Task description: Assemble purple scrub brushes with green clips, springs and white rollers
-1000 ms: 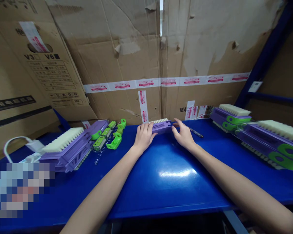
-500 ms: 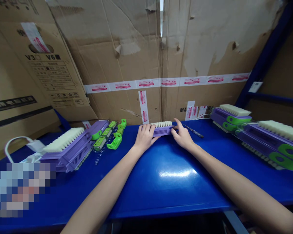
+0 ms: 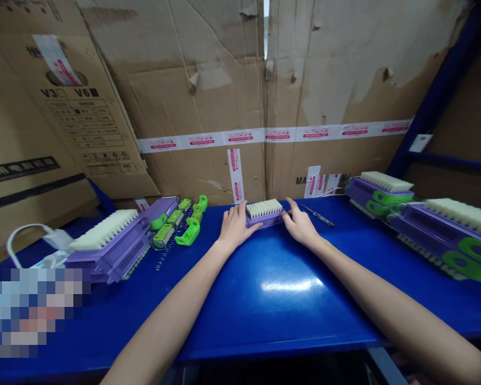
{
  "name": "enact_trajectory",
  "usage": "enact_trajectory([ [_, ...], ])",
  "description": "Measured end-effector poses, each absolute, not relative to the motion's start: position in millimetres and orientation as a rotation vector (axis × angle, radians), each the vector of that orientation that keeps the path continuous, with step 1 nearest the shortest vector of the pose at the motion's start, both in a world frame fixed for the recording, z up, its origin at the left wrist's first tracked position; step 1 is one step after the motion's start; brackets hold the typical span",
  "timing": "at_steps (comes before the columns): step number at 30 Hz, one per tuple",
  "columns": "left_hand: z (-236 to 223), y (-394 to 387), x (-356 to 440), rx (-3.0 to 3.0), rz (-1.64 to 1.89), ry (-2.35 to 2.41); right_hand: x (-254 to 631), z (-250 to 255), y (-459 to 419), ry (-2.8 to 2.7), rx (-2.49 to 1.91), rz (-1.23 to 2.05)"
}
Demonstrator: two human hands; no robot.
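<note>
A small purple brush [image 3: 264, 212] with white bristles facing up lies on the blue table [image 3: 272, 289], near the cardboard wall. My left hand [image 3: 234, 227] grips its left end with curled fingers. My right hand [image 3: 300, 224] holds its right end, index finger stretched along the edge. Both forearms reach in from the bottom of the view.
Stacked purple brushes [image 3: 112, 243] lie at the left with green clips [image 3: 188, 222] and springs beside them. More purple and green brushes [image 3: 436, 227] line the right side. A thin dark tool [image 3: 317, 215] lies just right of my right hand. Cardboard boxes [image 3: 208, 101] wall the back.
The brush has been turned between my hands: its purple side faced me earlier, now its white bristles face up. Both hands stay at its ends.
</note>
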State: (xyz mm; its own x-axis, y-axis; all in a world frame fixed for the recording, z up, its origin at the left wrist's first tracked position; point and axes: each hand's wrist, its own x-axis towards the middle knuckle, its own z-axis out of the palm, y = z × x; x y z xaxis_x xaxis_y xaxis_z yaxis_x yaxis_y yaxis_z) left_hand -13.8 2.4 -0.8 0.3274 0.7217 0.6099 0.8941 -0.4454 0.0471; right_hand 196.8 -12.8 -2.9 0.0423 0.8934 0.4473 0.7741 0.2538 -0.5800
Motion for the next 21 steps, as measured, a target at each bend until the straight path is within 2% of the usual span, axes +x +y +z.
enact_trajectory([
  [7,2,3,-16,-2.388,-0.829,-1.528,201,-5,-9,-1.679,-1.455,0.042],
  [13,6,4,-22,-2.282,-0.715,-1.484,197,-9,-11,-1.904,-1.348,0.108],
  [21,22,-10,-23,-1.826,-0.463,-1.923,198,-7,-11,-1.954,-1.322,0.131],
])
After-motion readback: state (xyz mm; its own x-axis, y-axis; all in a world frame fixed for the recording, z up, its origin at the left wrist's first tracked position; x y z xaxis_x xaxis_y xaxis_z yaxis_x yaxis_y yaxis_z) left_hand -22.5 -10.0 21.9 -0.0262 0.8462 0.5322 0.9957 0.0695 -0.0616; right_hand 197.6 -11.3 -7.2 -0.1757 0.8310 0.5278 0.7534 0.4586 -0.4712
